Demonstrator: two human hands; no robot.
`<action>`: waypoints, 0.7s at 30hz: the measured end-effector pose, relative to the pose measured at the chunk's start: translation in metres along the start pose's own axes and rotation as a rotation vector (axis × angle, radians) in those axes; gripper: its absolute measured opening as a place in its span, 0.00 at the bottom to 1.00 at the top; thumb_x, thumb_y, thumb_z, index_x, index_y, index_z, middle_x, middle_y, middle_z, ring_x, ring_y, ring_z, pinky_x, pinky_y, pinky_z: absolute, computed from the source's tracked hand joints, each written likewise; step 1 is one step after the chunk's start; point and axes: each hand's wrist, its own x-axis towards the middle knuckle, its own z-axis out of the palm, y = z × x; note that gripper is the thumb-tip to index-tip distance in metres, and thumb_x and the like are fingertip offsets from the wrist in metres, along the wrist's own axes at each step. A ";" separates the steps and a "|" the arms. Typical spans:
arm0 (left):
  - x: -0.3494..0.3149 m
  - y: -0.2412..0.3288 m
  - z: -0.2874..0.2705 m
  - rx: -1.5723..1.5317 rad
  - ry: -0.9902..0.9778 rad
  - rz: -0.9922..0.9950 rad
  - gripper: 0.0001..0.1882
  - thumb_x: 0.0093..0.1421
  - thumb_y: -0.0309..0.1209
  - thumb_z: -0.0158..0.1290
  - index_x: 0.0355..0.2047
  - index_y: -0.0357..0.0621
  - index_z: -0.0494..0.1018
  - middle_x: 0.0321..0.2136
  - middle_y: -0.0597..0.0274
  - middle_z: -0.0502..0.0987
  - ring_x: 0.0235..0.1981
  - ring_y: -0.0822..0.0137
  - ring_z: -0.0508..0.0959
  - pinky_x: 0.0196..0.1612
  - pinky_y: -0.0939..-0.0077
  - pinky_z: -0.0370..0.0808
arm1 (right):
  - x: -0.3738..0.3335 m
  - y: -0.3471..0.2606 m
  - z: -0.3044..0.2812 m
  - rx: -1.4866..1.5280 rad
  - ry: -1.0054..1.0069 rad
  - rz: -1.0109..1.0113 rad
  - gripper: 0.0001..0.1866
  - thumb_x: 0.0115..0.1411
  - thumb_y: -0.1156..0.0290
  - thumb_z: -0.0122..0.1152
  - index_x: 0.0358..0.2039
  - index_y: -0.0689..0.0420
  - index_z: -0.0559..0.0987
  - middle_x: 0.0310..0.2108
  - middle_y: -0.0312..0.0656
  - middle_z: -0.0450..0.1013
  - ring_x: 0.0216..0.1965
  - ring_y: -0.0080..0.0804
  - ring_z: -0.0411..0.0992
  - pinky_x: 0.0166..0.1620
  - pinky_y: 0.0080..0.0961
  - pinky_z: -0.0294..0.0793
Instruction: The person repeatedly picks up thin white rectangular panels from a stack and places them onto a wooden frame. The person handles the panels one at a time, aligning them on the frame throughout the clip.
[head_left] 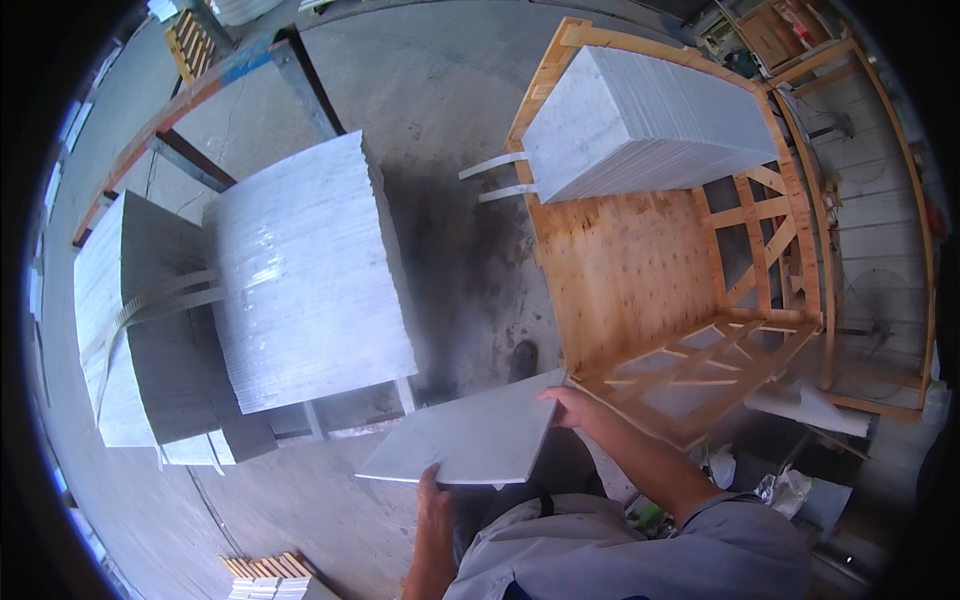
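A thin, pale grey stone slab (470, 432) is tilted in front of my body, held between both hands. My left hand (432, 490) grips its near edge, the thumb lying on top and the other fingers hidden beneath. At the slab's right corner, my right hand (570, 405) is closed round the edge. To the left stands a big stack of similar pale slabs (310, 280), its broad face toward me. Ahead on the right, an open wooden crate (640, 270) holds a row of slabs (655, 120) standing on edge at its far end.
Farther left, more slabs (150, 330) are bound with a strap (150, 305). A metal frame (190, 110) rises behind the stacks. White straps (495, 175) stick out from the crate's left side. Crumpled plastic (785, 490) lies at lower right; a small pallet (265, 567) sits at lower left.
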 end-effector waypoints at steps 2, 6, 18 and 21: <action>0.011 -0.023 0.000 0.052 -0.056 -0.107 0.20 0.56 0.28 0.47 0.49 0.36 0.63 0.45 0.51 0.71 0.46 0.53 0.72 0.48 0.59 0.71 | -0.028 -0.016 -0.022 0.011 0.058 -0.001 0.12 0.50 0.70 0.57 0.36 0.56 0.74 0.36 0.43 0.72 0.40 0.37 0.71 0.41 0.35 0.72; 0.043 -0.068 0.000 0.418 -0.409 -0.113 0.24 0.57 0.30 0.45 0.55 0.39 0.60 0.51 0.50 0.68 0.51 0.51 0.69 0.55 0.55 0.65 | -0.080 -0.036 -0.067 0.115 0.010 -0.041 0.12 0.48 0.72 0.60 0.35 0.56 0.75 0.35 0.44 0.72 0.39 0.37 0.72 0.40 0.33 0.73; 0.019 -0.095 0.186 1.091 -0.895 0.252 0.17 0.58 0.27 0.46 0.48 0.34 0.65 0.43 0.49 0.73 0.45 0.57 0.74 0.50 0.66 0.71 | -0.180 -0.055 -0.127 -0.363 -0.232 -0.807 0.21 0.49 0.75 0.52 0.46 0.62 0.68 0.43 0.49 0.68 0.46 0.46 0.68 0.49 0.50 0.70; 0.002 -0.080 0.227 1.267 -0.939 0.540 0.16 0.60 0.28 0.45 0.47 0.34 0.67 0.42 0.50 0.74 0.44 0.60 0.75 0.49 0.68 0.72 | -0.177 -0.059 -0.114 -0.269 -0.219 -0.847 0.21 0.50 0.74 0.52 0.47 0.62 0.67 0.45 0.49 0.67 0.48 0.46 0.68 0.49 0.49 0.69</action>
